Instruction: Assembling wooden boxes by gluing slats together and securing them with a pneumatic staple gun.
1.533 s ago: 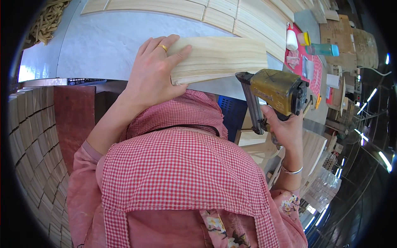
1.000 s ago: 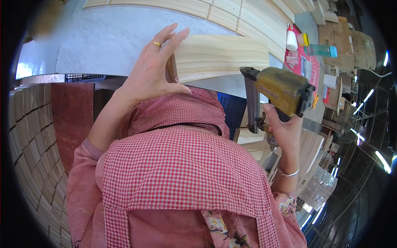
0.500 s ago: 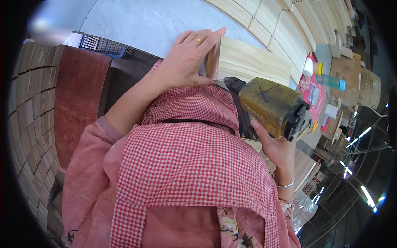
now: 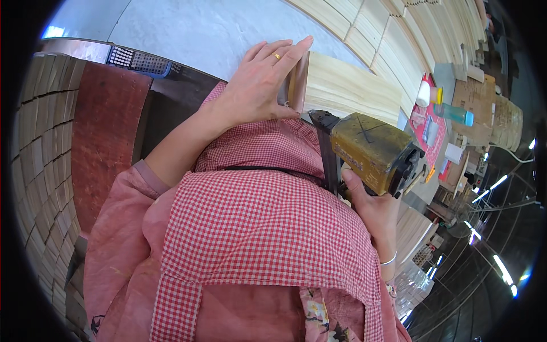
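Note:
My left hand point(image 4: 263, 80) grips the end of a pale wooden box-like piece point(image 4: 350, 88), with the thumb on its near side and the fingers reaching across to the far side. A brownish strip point(image 4: 298, 85) shows at that end beside the palm. In my right hand point(image 4: 371, 208) is a worn yellow-and-black nail gun point(image 4: 373, 151), the fingers mostly hidden behind its body. The black nose of the gun is at the near corner of the wooden piece, close to my left thumb; contact cannot be made out.
Stacked pale boards point(image 4: 393, 48) line the far right of the light table point(image 4: 188, 40). A blue basket point(image 4: 142, 61) is by the table edge, near a reddish-brown board point(image 4: 108, 137). More wood stacks point(image 4: 37, 171) stand at left. A teal-capped bottle point(image 4: 454, 114) is at right.
The nail gun and my right hand have shifted slightly down and left, showing more of the gun's dark magazine. My left hand keeps its hold on the wooden piece.

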Motion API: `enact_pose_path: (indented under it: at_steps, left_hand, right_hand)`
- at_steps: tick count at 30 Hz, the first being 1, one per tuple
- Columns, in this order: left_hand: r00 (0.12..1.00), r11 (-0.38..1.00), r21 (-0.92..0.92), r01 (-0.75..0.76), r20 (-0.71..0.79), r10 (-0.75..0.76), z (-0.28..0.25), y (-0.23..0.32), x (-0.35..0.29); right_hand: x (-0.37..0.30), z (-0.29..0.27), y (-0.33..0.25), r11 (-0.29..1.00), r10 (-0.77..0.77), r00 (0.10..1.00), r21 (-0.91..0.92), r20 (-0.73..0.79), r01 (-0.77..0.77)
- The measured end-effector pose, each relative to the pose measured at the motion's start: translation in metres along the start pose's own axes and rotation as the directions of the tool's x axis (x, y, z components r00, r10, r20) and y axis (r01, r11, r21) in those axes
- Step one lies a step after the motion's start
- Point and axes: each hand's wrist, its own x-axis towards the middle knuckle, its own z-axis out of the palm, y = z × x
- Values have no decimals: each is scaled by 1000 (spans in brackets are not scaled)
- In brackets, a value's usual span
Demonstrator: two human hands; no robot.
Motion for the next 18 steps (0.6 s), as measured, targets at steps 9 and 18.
enact_pose_path:
  at_steps: [9,18]
  left_hand:
    - [1000,1000,-23,-2,-25,2,-2,1,-1]
    - [1000,1000,-23,17,-13,-17,-2,1,-1]
  right_hand:
    - [33,-1,-23,988,-142,989,-58,36,144]
    - [45,-3,-30,959,-219,975,-173,41,223]
